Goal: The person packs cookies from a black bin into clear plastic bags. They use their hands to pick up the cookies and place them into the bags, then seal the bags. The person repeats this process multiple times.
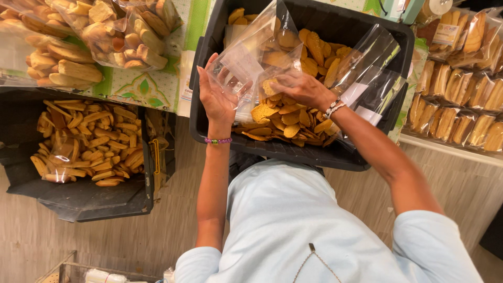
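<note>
Far left, a dark bin (78, 202) of finger-shaped biscuits (89, 144) sits below filled bags (78, 36) on the counter (141, 86) — then comes the left hand (217, 97), its grip closed on the edge of a clear plastic bag (251, 50) held open over a black crate (314, 152). The right hand (301, 89) reaches into that bag, fingers pinched on a golden biscuit (270, 86), above the loose heap in the crate — further right, an empty clear bag (367, 68) and rows of packed biscuits (461, 99).
</note>
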